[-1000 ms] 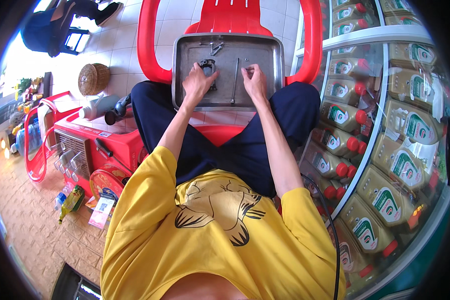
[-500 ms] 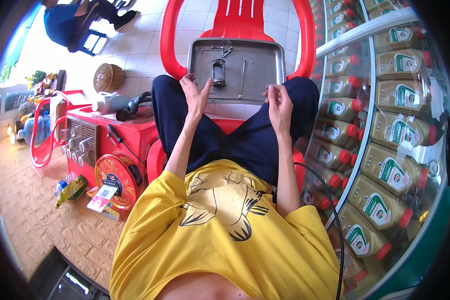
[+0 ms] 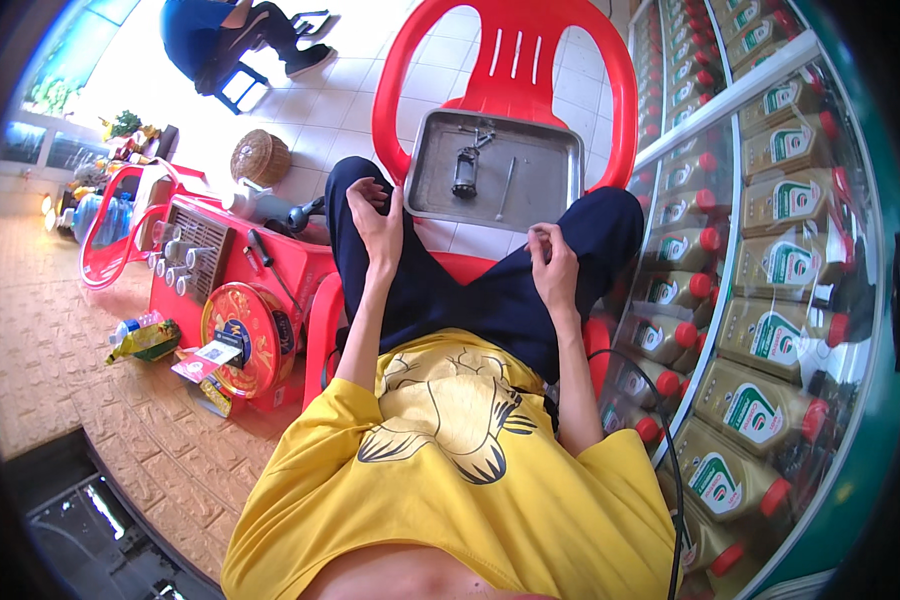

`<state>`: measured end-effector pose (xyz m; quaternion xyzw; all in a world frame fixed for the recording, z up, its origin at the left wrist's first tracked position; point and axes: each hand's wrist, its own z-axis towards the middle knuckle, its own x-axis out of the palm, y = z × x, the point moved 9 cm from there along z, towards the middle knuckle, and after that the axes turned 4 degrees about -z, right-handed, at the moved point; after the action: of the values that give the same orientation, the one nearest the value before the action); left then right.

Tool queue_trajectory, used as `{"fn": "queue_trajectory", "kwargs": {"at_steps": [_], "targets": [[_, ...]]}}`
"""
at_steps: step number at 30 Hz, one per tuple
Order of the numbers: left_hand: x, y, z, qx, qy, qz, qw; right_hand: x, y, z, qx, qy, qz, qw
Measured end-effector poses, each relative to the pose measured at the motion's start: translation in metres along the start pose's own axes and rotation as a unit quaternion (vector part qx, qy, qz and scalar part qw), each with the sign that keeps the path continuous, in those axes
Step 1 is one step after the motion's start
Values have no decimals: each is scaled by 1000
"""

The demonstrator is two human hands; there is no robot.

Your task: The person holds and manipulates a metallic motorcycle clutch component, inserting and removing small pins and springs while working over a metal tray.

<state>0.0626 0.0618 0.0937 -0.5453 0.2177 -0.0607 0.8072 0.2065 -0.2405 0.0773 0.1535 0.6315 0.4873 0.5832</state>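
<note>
Two bare forearms come up over a yellow shirt [image 3: 450, 470] with a dark winged print and reach the person's knees, which are clad in dark blue trousers [image 3: 490, 290]. Nearest on the person's left, the left hand [image 3: 378, 222] rests on the left knee with its fingers curled loosely inward at the top; whether they pinch anything cannot be told. Opposite it, the right hand [image 3: 553, 268] lies on the right thigh with fingers bent together at the tip, and what, if anything, sits between them is too small to make out. Just beyond both hands, between the knees, a grey metal tray [image 3: 560, 195] lies on the seat of a red plastic chair [image 3: 510, 60] that faces the person. On the tray a small dark cylindrical part [image 3: 464, 172] stands near the middle, a thin metal rod [image 3: 506, 187] lies just to its right, and a small bit of metal hardware [image 3: 482, 136] lies at the far edge; neither hand touches the tray. To the left, on the brick-patterned floor [image 3: 80, 390], stands a red machine [image 3: 240, 280] with a round disc on its side, with small packets beside it. Along the right runs a glass-fronted shelf [image 3: 760, 250] of green-labelled bottles with red caps. Farther off on pale tiles sit a woven basket [image 3: 260, 157] and another person in blue [image 3: 205, 35].
</note>
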Motion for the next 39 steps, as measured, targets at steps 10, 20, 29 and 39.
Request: {"fn": "queue_trajectory", "kwargs": {"at_steps": [10,20,29,39], "targets": [[58,-22,-5,204,182,320,907,-1,5,-3,-34,-23,-4,999],[37,-31,26,137,107,229,958,61,-24,1,43,128,18,991],[107,164,-79,149,633,587,482,23,7,14,-22,25,-70,997],[148,294,-112,38,748,496,439,-50,-19,53,-15,-112,-143,983]]}}
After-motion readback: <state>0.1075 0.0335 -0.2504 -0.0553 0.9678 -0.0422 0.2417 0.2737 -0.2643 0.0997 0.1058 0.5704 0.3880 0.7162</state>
